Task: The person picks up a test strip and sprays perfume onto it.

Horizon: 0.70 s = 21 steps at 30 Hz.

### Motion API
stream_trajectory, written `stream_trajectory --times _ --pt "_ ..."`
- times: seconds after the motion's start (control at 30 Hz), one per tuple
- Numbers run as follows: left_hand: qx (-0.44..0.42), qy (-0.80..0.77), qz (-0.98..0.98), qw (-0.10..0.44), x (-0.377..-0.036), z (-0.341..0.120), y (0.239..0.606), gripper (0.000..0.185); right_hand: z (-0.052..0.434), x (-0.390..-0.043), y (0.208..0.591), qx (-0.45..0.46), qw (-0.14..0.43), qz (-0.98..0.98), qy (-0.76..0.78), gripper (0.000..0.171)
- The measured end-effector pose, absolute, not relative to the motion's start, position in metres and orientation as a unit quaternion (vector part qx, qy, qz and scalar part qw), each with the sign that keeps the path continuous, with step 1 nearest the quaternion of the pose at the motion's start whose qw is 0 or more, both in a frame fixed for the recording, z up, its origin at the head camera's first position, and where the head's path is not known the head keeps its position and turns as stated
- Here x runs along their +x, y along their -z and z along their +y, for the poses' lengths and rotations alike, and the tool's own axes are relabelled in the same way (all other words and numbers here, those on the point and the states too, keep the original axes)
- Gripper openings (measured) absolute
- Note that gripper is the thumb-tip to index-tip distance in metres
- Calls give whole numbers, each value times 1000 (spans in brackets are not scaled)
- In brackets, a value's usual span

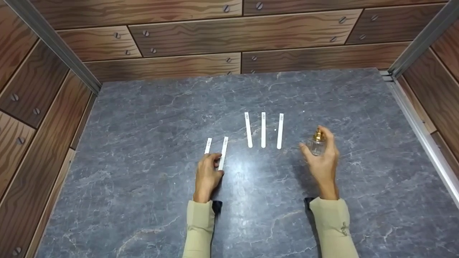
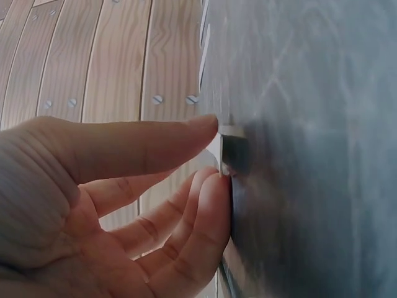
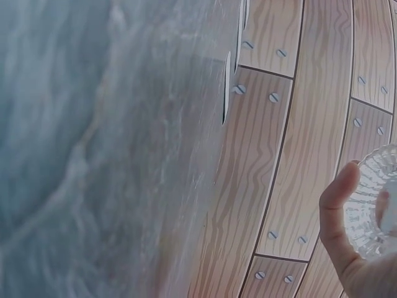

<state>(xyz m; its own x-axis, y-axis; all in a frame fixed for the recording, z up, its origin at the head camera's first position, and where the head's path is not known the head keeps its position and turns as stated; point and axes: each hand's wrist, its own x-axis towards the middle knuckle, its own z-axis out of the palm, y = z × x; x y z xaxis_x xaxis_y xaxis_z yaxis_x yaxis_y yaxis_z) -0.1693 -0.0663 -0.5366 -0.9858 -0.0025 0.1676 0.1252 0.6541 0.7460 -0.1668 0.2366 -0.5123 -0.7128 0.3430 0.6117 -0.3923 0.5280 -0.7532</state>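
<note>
My left hand (image 1: 207,175) pinches a white paper test strip (image 1: 224,147) near its lower end, between thumb and fingertips. In the left wrist view the strip (image 2: 218,149) shows edge-on at the fingertips (image 2: 208,127). Left of it, a second strip (image 1: 208,145) is partly hidden behind the hand. My right hand (image 1: 324,163) holds a clear glass perfume bottle (image 1: 317,147) with a gold spray top (image 1: 318,134), the index finger at the top. The right wrist view shows the bottle's ribbed glass base (image 3: 369,205) beside the thumb, above the table.
Between the hands, three white strips lie in a row: a left one (image 1: 248,129), a middle one (image 1: 263,129) and a right one (image 1: 280,131). They rest on a grey marbled table (image 1: 150,118). Wood-patterned walls (image 1: 200,36) and metal rails (image 1: 423,122) border it.
</note>
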Motion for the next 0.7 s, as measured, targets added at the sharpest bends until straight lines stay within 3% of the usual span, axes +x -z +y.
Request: stream_trajectory --times 0.43,0.7 --pt "-78 365 -920 118 -168 -58 536 45 238 -170 511 12 386 -788 -479 64" --pt "-97 364 -921 101 -167 -59 537 37 238 -170 513 24 387 -789 -476 65"
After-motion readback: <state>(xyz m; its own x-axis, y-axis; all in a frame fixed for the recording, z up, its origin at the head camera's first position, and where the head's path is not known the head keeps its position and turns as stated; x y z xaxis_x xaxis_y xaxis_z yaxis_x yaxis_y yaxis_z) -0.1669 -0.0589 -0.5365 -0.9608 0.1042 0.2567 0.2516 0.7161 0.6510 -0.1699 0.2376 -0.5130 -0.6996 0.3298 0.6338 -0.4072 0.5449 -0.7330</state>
